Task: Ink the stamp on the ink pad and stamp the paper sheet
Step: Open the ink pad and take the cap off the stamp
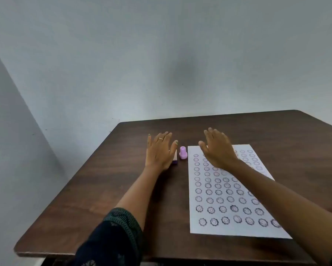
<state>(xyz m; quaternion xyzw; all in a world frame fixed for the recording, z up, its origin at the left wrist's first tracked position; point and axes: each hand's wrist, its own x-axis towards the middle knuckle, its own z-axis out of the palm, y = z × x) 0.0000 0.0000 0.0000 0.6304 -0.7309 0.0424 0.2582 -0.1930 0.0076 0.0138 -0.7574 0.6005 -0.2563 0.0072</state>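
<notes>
A small lilac stamp [183,153] stands upright on the dark wooden table [107,189], between my two hands. My left hand [159,150] is spread flat, fingers apart, over the ink pad [175,159], of which only the right edge shows. A white paper sheet [228,192] lies to the right of the stamp, covered with rows of round smiley stamp marks. My right hand [217,148] hovers open above the sheet's far end, hiding some marks. Neither hand holds anything.
The table's far edge meets a plain grey wall [161,54]. The left table edge runs diagonally toward me, with a gap to the side wall. A dark patterned sleeve [111,239] covers my left upper arm.
</notes>
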